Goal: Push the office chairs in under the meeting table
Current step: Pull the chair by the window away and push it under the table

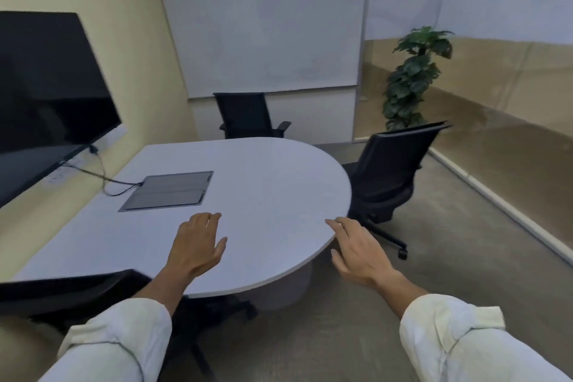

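1. The right-side chair [393, 170] stands beyond the rounded end of the tabletop [248, 189], ahead and right of the right hand [359, 253], which is the nearer hand.
2. Its backrest is angled away from the tabletop; the seat appears partly tucked under.
3. Both the right hand and the left hand [195, 245] hover with fingers spread, holding nothing.
4. The chair is black, mesh-backed, with a castor base.
5. The far chair [248, 116] and near chair [71, 291] sit at the other tabletop edges.

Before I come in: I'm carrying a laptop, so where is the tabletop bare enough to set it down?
The meeting table is bare across its rounded end, from the cable hatch to the chair on the right. The wall side is busier: hatch, cable and screen. Both hands hover open over the near edge.
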`<state>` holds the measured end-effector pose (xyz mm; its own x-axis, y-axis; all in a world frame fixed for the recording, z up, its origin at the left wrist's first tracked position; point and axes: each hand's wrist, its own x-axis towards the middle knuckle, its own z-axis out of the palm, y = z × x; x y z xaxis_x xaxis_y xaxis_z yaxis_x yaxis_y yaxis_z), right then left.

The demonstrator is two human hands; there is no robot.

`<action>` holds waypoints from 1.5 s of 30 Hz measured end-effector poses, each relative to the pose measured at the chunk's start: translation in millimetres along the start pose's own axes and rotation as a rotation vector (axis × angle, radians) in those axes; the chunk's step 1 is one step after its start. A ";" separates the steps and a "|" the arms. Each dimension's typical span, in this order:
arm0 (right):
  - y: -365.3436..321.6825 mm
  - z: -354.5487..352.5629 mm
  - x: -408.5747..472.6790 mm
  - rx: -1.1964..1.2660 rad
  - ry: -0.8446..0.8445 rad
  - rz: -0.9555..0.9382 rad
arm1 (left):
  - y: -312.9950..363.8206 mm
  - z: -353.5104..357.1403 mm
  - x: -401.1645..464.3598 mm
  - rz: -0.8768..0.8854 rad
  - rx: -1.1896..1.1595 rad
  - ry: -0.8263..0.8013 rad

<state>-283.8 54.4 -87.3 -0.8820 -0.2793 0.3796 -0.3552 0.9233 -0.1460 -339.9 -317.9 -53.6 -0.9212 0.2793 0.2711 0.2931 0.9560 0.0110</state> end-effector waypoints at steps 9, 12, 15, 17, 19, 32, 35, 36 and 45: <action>145.5 -53.9 -34.3 -0.075 0.029 0.226 | 194.0 36.5 121.4 0.146 -0.098 -0.033; 184.5 -57.4 -27.0 -0.114 0.015 0.276 | 239.7 51.0 166.2 0.194 -0.128 -0.036; 224.8 -57.5 -11.2 -0.150 -0.001 0.303 | 277.9 65.2 217.4 0.254 -0.148 -0.021; 252.3 -55.9 2.9 -0.163 0.000 0.333 | 300.0 74.0 253.4 0.294 -0.161 -0.011; 278.5 -53.8 17.3 -0.169 -0.002 0.370 | 320.4 81.1 288.5 0.326 -0.171 -0.008; 459.2 -45.4 93.7 -0.142 -0.001 0.504 | 437.4 138.4 467.2 0.395 -0.300 -0.036; 516.7 -42.8 109.3 -0.135 0.001 0.502 | 471.2 158.2 502.6 0.352 -0.325 -0.034; 536.8 -42.7 114.2 -0.131 0.007 0.510 | 482.3 164.9 514.1 0.333 -0.318 -0.043; 693.7 -57.0 162.6 -0.075 -0.095 0.429 | 555.0 205.0 599.1 0.190 -0.164 -0.090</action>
<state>-655.9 664.5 -74.8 -0.9704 0.1137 0.2129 0.0695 0.9764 -0.2043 -781.6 398.4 -82.4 -0.8628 0.4658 0.1964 0.4933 0.8608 0.1256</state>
